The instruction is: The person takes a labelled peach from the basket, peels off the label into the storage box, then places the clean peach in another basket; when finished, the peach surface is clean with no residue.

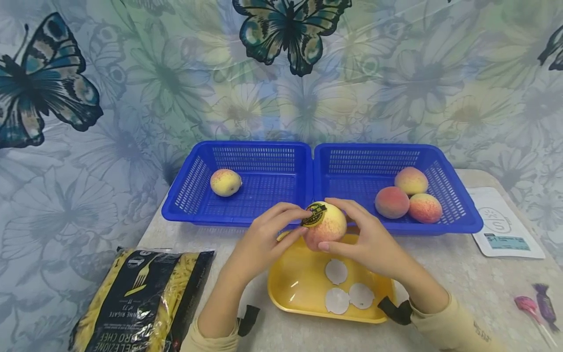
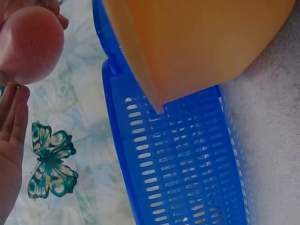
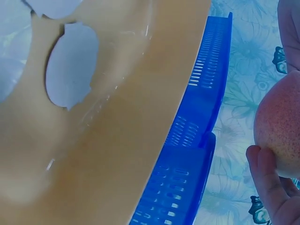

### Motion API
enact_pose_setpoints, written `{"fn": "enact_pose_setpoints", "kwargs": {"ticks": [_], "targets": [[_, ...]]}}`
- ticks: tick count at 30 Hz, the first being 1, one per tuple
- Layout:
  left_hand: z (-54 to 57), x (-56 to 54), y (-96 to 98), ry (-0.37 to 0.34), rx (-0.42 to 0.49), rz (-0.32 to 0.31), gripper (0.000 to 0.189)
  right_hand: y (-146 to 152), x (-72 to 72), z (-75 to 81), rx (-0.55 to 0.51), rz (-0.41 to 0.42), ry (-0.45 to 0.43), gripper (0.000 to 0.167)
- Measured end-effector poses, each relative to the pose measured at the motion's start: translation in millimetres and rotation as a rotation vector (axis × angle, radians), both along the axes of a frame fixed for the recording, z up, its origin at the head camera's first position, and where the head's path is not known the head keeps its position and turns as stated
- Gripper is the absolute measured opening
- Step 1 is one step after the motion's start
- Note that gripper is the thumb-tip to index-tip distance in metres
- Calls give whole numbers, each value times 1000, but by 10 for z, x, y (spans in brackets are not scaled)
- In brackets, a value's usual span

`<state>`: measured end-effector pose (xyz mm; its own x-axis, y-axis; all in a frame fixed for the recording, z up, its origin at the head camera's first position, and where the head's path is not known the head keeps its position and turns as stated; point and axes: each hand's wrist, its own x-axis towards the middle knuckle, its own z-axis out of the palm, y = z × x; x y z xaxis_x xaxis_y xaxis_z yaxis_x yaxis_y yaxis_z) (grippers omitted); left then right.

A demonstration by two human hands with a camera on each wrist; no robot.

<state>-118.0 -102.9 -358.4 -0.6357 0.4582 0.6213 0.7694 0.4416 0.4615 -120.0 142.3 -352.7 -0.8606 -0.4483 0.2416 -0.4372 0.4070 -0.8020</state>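
Above the yellow tray (image 1: 286,298), my right hand (image 1: 374,234) grips a yellow-and-red peach (image 1: 331,229) between thumb and fingers. A round black-and-gold sticker (image 1: 314,215) lies against the peach's upper left side. My left hand (image 1: 268,234) pinches the sticker at its left edge, fingertips right at the fruit. From below, the left wrist view shows the peach (image 2: 35,44) with the left fingers at its underside. Three round white paper pieces with small tabs, one of them this white disc (image 1: 336,271), lie in the tray.
Behind the tray stand two blue baskets: the left basket (image 1: 237,217) holds one peach (image 1: 226,183), the right basket (image 1: 352,225) three, including a red peach (image 1: 392,202). A pasta bag (image 1: 140,298) lies front left. At right are a white pouch (image 1: 506,225), a lollipop (image 1: 526,304) and a purple-wrapped candy (image 1: 545,304).
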Motion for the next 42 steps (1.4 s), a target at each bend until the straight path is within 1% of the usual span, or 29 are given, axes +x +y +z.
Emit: {"fn": "enact_pose_setpoints", "kwargs": {"ticks": [2, 4, 7, 10, 11, 14, 16, 18, 20, 24, 28, 30, 31, 33, 35, 36, 39, 42], "targets": [[-2, 6, 13, 28, 4, 4, 28, 8, 8, -11, 2, -2, 3, 73], [-9, 4, 30, 72, 18, 17, 26, 18, 10, -27, -2, 0, 4, 72], [-16, -3, 52, 140, 39, 70, 21, 29, 14, -35, -10, 4, 9, 71], [-20, -7, 66, 178, 56, 132, 13, 39, 19, -35, -13, 10, 14, 71], [-19, -7, 68, 183, 61, 149, 12, 42, 21, -34, -12, 11, 14, 71], [-19, -15, 75, 185, 91, 169, 11, 56, 26, -31, 0, 3, 6, 72], [-16, -17, 80, 170, 117, 175, 10, 71, 28, -28, 7, -7, 1, 72], [-17, -18, 82, 138, 155, 172, 10, 89, 29, -20, 10, -19, -8, 73], [-23, -14, 82, 93, 189, 174, 11, 110, 29, -14, 14, -25, -10, 74], [-38, 6, 77, -41, 238, 184, 13, 164, 22, -5, 16, -40, -17, 74], [-51, 39, 80, -218, 236, 228, 15, 242, 0, -4, 16, -60, -20, 74], [-68, 53, 83, -324, 217, 253, 15, 287, -12, -1, 25, -73, -20, 74], [-77, 60, 85, -381, 202, 260, 15, 311, -18, 2, 31, -79, -23, 74], [-107, 64, 88, -486, 156, 254, 16, 362, -24, 14, 47, -96, -26, 74], [-143, 67, 93, -585, 94, 231, 16, 412, -27, 29, 56, -110, -33, 74], [-164, 67, 97, -622, 59, 214, 16, 436, -28, 36, 61, -118, -32, 74], [-244, 63, 119, -689, -49, 150, 18, 501, -37, 52, 70, -144, -23, 73], [-336, 65, 167, -720, -149, 101, 21, 556, -51, 57, 71, -161, -7, 72]]}}
